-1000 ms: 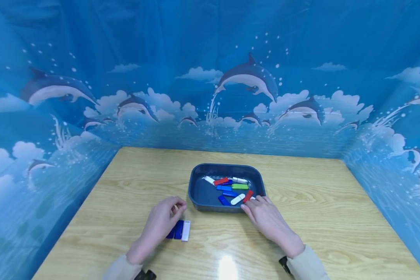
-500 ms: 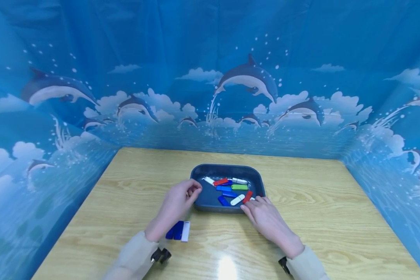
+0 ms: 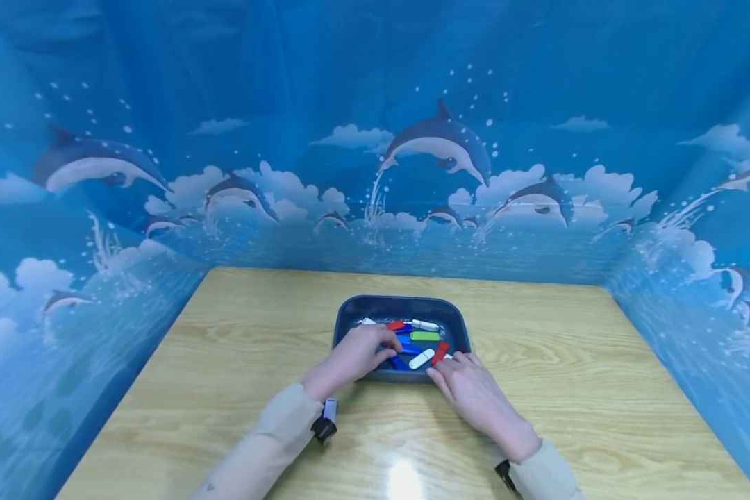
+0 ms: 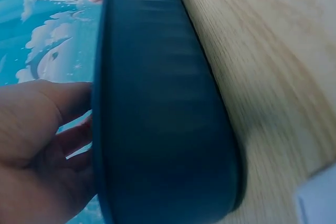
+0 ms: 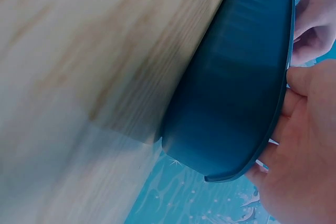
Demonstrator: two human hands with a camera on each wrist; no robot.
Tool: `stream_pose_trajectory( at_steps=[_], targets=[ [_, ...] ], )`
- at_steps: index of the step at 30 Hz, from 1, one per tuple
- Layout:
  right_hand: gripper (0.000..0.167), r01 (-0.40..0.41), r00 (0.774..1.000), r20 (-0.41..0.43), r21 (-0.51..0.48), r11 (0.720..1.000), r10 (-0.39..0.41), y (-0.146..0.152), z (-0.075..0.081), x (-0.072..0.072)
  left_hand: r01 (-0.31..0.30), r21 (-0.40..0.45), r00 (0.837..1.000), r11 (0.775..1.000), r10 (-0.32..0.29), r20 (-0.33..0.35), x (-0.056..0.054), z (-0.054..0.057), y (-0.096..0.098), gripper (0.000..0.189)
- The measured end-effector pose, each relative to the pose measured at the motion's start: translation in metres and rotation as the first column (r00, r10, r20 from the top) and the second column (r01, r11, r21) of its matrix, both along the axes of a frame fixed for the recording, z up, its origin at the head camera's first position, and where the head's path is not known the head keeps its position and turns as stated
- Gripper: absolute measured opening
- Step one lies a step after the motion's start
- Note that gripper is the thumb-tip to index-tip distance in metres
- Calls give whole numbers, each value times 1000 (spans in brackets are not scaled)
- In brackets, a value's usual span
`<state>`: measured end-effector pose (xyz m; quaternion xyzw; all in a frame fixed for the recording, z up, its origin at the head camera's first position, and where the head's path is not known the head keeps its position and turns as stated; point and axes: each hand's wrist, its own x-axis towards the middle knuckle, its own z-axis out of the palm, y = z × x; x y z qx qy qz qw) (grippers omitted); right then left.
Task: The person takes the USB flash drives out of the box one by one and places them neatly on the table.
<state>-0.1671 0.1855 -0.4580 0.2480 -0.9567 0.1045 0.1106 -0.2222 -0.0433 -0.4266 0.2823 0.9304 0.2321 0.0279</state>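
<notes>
A dark blue tray [image 3: 403, 377] holds several USB flash drives: white, red, blue and one green drive [image 3: 424, 336]. My left hand [image 3: 367, 353] reaches over the near left rim, thumb and forefinger slightly apart just above a blue drive [image 3: 398, 362]. In the left wrist view, the tray's wall [image 4: 163, 103] hides the fingertips. My right hand [image 3: 477, 394] rests on the near right rim, fingers relaxed over its edge close to a red drive [image 3: 439, 353]. Its fingertips are hidden behind the wall [image 5: 231, 82] in the right wrist view.
On the wooden table [image 3: 550, 333], a white flash drive [image 3: 330, 408] lies left of the tray, partly covered by my left wrist strap [image 3: 323, 429]. A blue dolphin-print curtain [image 3: 375, 173] surrounds the back and sides of the table.
My left hand has moved forward and right from beside the row of flash drives on the table to over the tray's drives. The right hand has stayed at the rim.
</notes>
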Motion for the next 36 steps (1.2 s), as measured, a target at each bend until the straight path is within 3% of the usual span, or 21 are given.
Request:
stream_pose_trajectory(
  at_steps=[8, 15, 22, 31, 36],
  targets=[
    [27, -5, 1000, -8, 7, 1000, 5, -1, 0, 0, 62, -127, 997, 990, -56, 53, -16, -7, 13, 12],
    [26, -19, 999, -28, -2, 1000, 19, -2, -1, 0, 79, -146, 996, 986, -71, 58, -24, -16, 13, 10],
    [28, -21, 1000, -23, -11, 1000, 21, -2, 1, 0, 56, -148, 998, 987, -53, 28, -24, -17, 13, 11],
    [26, -24, 999, -34, -8, 1000, 23, 0, 1, 1, 10, -91, 1000, 996, -7, 29, -25, -20, 13, 10],
    [26, -18, 999, -31, -6, 1000, 18, 0, 0, 2, -44, 63, 994, 997, 37, 103, -23, -16, 8, 9]
  ],
)
